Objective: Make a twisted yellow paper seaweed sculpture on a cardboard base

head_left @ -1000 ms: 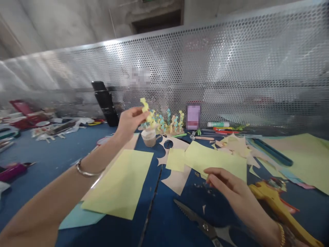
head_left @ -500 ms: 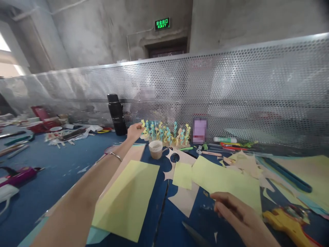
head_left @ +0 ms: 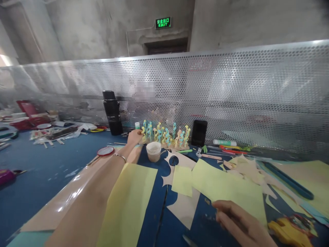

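Room: concrete walls with a green exit sign (head_left: 162,23), above a perforated metal screen (head_left: 231,96) running behind a blue worktable (head_left: 38,171).
Paper figures (head_left: 164,134): a row of yellow and teal cut-out strips, upright on a tan base (head_left: 178,146), at my 12 o'clock.
Left hand (head_left: 134,137): at 11 o'clock, fingers curled and touching the row's left end; whether they pinch a figure, I cannot tell.
Right hand (head_left: 240,221): at 4 o'clock, fingers half curled at the lower edge of a yellow-green paper sheet (head_left: 226,188), with nothing visibly held.
Nearby: a paper cup (head_left: 153,151) with white contents, just right of my left hand; an upright black phone (head_left: 199,132) at 1 o'clock; a black thermos (head_left: 112,112) at 11 o'clock.
Farther: a glue stick (head_left: 224,142) at 2 o'clock; a yellow tool (head_left: 288,231) at 4 o'clock.
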Motion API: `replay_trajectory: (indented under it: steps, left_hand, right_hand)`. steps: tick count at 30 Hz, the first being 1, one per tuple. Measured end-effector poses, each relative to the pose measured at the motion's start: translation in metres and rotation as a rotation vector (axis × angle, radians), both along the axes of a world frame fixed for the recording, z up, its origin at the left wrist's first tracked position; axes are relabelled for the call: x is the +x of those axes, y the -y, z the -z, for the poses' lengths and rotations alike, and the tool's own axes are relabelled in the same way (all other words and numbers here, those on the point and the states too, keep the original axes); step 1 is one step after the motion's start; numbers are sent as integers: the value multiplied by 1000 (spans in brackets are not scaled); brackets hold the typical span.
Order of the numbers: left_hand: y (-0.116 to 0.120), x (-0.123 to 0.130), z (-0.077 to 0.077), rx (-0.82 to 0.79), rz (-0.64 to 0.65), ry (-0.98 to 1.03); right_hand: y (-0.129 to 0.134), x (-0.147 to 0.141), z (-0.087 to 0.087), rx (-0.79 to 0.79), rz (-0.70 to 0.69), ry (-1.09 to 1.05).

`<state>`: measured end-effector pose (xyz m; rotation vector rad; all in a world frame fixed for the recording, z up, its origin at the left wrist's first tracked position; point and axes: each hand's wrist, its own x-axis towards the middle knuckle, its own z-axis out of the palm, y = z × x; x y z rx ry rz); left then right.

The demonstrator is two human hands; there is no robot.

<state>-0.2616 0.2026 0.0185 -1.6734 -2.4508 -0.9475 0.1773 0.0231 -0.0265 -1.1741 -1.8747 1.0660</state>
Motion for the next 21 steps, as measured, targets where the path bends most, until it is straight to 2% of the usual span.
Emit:
replay_trajectory:
  steps: [13,21]
  left_hand:
    - [1,-3,11,6,-10,-17]
    - [5,-5,7,-34,31,42]
  right_hand:
    - [4,0,-1,-26,-16,28]
    - [4,-1,-1,-1,-19,33]
